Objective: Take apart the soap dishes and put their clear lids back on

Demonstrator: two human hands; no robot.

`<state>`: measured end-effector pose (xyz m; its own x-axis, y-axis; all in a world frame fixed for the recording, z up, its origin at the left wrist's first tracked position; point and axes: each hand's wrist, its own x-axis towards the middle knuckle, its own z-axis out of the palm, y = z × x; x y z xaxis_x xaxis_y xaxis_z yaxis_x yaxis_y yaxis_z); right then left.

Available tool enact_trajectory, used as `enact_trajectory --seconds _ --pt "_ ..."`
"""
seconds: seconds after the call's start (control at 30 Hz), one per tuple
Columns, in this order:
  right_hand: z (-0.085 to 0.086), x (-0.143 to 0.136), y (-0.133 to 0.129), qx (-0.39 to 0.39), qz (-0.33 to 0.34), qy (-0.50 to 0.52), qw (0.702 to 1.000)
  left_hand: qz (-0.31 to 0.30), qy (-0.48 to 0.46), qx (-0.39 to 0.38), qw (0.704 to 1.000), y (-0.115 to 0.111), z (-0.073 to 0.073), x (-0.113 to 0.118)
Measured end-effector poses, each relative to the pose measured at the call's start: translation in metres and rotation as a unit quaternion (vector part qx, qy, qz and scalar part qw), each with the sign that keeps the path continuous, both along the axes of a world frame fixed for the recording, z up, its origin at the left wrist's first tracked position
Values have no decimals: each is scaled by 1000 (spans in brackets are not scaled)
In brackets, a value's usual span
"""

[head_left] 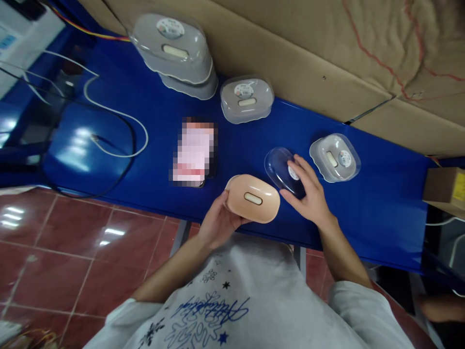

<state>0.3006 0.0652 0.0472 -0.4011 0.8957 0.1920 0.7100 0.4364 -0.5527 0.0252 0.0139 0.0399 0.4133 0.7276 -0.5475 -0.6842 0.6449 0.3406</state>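
Note:
Close to the table's front edge, my left hand [221,220] holds a peach-coloured oval box [245,208] with a pale oblong inset on top. Just right of it, my right hand [308,194] grips a clear oval lid [278,167] that bears a round label, thumb and fingers on its rim. The box and the lid are apart. Behind them on the blue table stands a grey box under a clear lid [247,102]. Another grey lidded box [336,157] lies to the right of my right hand.
Stacked grey lidded boxes [174,48] stand at the back left. A blurred phone-like object [194,155] lies left of the peach box. Cables [136,118] loop over the left of the blue table [388,203]. Cardboard [290,58] lines the back, and a small carton [441,189] is at right.

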Motion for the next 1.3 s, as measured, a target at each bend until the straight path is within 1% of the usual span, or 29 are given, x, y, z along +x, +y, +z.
enact_trajectory --seconds 0.07,0.13,0.2,0.3,0.4,0.57,0.67,0.77,0.87,0.9,0.97,1.0,1.03,1.07,1.1,1.13,1.2,1.23,1.3 --pt "6 -8 -8 -2 51 36 998 -3 -9 7 1000 3 3 6" --pt "11 -16 -16 9 107 44 993 -12 -17 20 1000 6 8 12" --pt "14 -21 -21 22 130 44 990 -23 -24 36 999 9 12 18" --pt "16 -21 -23 43 131 42 990 -33 -20 52 998 11 16 25" --pt "16 -16 -23 67 130 31 989 -39 5 63 997 11 18 30" --pt "8 -15 -22 69 117 48 990 -55 8 95 994 14 24 36" --pt "4 -16 -23 83 109 47 989 -47 26 94 994 17 28 38" --pt "4 -16 -22 85 95 36 991 -62 34 93 993 19 28 41" --pt "4 -13 -18 93 86 38 991 -60 92 106 988 20 21 43" --pt "2 -12 -16 96 84 36 991 -47 124 116 984 20 19 42" --pt "-2 -8 -11 98 76 22 992 -4 185 145 972 23 19 38" --pt "-4 -6 -8 98 68 10 993 21 222 178 958 26 21 34" --pt "-6 -4 -5 97 61 -4 993 36 266 225 937 31 25 29" --pt "-8 -3 -3 97 54 -17 994 43 320 285 903 38 31 24" --pt "-10 -1 -1 97 47 -29 994 35 387 357 850 47 38 20" --pt "-11 0 0 98 40 -41 994 0 439 413 798 59 45 16" --pt "-10 1 1 104 15 -66 992 -54 515 490 701 89 56 11" --pt "-9 1 1 110 -2 -82 991 -84 541 509 664 106 59 10" --pt "-7 1 1 129 -45 -122 983 -118 581 527 609 140 57 10"
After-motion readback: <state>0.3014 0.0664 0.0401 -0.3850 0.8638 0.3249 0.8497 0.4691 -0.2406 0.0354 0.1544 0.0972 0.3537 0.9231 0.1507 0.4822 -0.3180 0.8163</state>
